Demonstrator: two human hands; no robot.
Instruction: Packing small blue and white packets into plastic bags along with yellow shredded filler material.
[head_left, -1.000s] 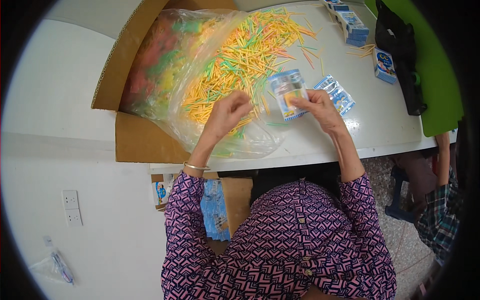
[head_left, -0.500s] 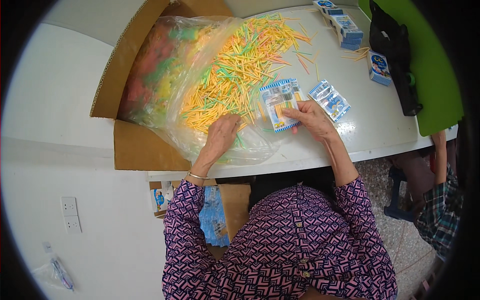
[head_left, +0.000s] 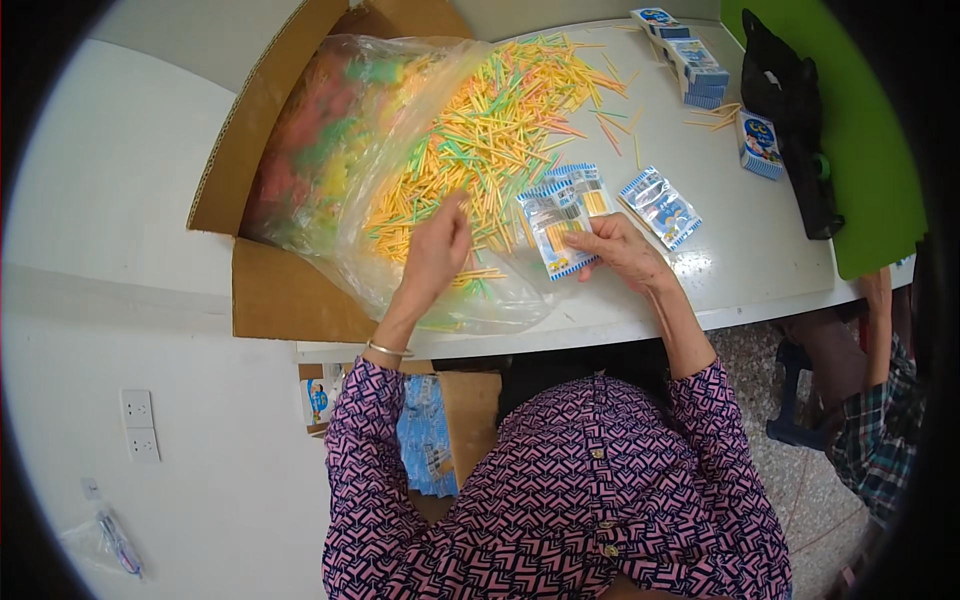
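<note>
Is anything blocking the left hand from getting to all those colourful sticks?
Nothing that I can see. The left hand appears over the near part of the loose sticks, and those just past it look uncovered. The clear bag bunches up to their left and spreads out on their near side.

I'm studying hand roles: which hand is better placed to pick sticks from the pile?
Probably the left hand: it is right by the near side of the stick pile, while the right hand is farther off and grips a blue-and-white packet.
</note>
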